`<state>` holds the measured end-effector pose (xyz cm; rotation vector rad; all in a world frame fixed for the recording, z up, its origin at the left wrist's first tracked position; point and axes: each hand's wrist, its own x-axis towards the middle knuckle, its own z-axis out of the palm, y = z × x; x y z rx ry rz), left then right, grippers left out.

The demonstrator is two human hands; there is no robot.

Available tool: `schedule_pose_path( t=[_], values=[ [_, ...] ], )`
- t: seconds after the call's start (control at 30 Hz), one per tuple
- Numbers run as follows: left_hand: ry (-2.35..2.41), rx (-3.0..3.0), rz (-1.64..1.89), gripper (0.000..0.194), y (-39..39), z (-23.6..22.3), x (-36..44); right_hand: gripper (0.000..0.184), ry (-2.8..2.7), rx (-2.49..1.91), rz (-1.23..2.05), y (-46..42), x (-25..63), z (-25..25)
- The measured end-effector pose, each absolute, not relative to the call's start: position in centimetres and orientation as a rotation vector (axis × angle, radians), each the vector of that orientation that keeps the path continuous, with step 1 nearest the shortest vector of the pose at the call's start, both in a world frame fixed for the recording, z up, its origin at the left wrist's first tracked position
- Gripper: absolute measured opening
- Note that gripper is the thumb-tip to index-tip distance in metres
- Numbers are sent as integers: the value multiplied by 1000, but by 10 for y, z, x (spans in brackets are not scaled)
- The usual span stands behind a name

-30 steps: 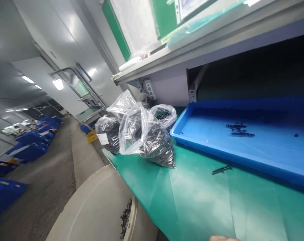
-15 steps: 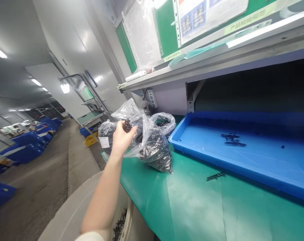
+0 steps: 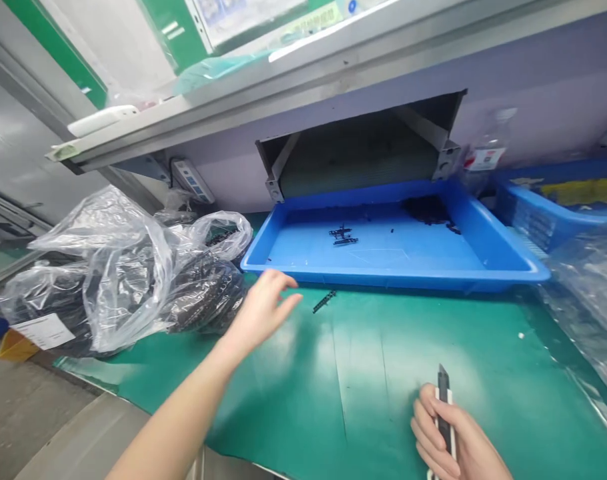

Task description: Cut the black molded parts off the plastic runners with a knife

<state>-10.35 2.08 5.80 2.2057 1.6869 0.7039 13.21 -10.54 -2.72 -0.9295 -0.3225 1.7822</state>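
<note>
My left hand [image 3: 266, 303] hovers over the green table mat, fingers apart and nothing in them. Just right of its fingertips lies a black plastic strip part [image 3: 324, 301] on the mat. At lower right, my right hand [image 3: 448, 433] is closed around a utility knife [image 3: 443, 393], its dark blade end pointing up and away from me. Beyond the left hand stands a blue tray [image 3: 383, 275] with a few black strip parts [image 3: 342, 235] near its left side and a dark heap [image 3: 426, 208] at its far right. Clear plastic bags [image 3: 203, 293] of black parts sit left of the hand.
A metal shelf [image 3: 303, 87] runs above the tray, with a power strip [image 3: 193, 180] below it. A plastic bottle [image 3: 488, 150], another blue bin [image 3: 538, 207] and clear plastic sheeting [image 3: 593, 287] are at the right. The green mat [image 3: 373, 373] covers the table.
The view has swung right. My left hand has left the bags with the small dark parts no longer in it and is now near the strip part. My right hand with the knife has come into view.
</note>
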Motion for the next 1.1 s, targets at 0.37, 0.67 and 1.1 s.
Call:
schedule_pose_path(
  t=[0.37, 0.67, 1.1],
  values=[
    [1463, 1869, 565, 12, 10, -5, -43, 31, -517, -994, 1782, -107, 132, -29],
    [1082, 838, 550, 24, -68, 16, -45, 39, -1481, -1295, 1463, -112, 130, -4],
    [1066, 926, 513, 28, -83, 19, -49, 32, -2057, -1437, 664, -121, 116, 1]
  ],
)
